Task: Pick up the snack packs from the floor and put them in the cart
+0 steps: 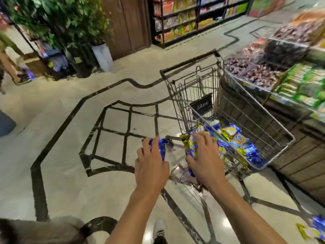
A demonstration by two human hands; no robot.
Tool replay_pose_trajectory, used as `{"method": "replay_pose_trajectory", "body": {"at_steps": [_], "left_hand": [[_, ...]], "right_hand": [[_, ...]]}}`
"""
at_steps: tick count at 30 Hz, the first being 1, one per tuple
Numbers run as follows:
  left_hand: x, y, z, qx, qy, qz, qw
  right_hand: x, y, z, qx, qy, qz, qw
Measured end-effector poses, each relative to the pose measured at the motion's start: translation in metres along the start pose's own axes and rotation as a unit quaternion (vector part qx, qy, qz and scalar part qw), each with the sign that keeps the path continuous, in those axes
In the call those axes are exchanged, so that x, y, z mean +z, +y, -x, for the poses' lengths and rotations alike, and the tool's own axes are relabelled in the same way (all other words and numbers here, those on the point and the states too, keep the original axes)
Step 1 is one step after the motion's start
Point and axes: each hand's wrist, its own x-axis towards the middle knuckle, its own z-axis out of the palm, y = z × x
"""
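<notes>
A wire shopping cart (274, 125) stands to the right, its basket holding several blue and yellow snack packs (235, 138). My left hand (151, 166) grips a blue snack pack (162, 147) just left of the cart's near corner. Over the cart's near edge, my right hand (205, 159) is closed on a yellow and blue snack pack (189, 143). More snack packs (313, 229) lie on the floor at the bottom right corner.
A wooden display stand (299, 155) with packaged goods runs along the right, close behind the cart. Potted plants (70, 23) and a white vase (102, 56) stand at the back left, near a person's legs (8, 64). Product shelves (193, 16) line the far wall. My shoe (159, 229) shows below.
</notes>
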Motion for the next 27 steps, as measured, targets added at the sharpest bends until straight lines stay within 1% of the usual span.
{"method": "replay_pose_trajectory", "body": {"at_steps": [4, 8, 11, 14, 17, 23, 27], "left_hand": [[0.022, 0.014, -0.081, 0.058, -0.037, 0.026, 0.997], [0.038, 0.044, -0.146, 0.119, -0.069, 0.038, 0.990], [0.051, 0.071, -0.189, 0.166, -0.081, 0.037, 0.982], [0.070, 0.103, -0.232, 0.193, -0.102, 0.034, 0.975], [0.093, 0.137, -0.272, 0.224, -0.112, 0.028, 0.968], [0.127, 0.200, -0.342, 0.243, -0.129, 0.015, 0.961], [0.145, 0.222, -0.378, 0.247, -0.153, 0.013, 0.957]], "right_hand": [[0.005, 0.009, -0.057, 0.072, 0.036, 0.023, 0.996], [0.004, 0.026, -0.104, 0.124, 0.078, 0.042, 0.988], [-0.003, 0.042, -0.135, 0.166, 0.103, 0.042, 0.980], [-0.013, 0.066, -0.170, 0.202, 0.131, 0.040, 0.970], [-0.019, 0.096, -0.206, 0.219, 0.144, 0.035, 0.965], [-0.032, 0.150, -0.272, 0.255, 0.142, 0.034, 0.956], [-0.035, 0.172, -0.304, 0.287, 0.145, 0.022, 0.947]]}}
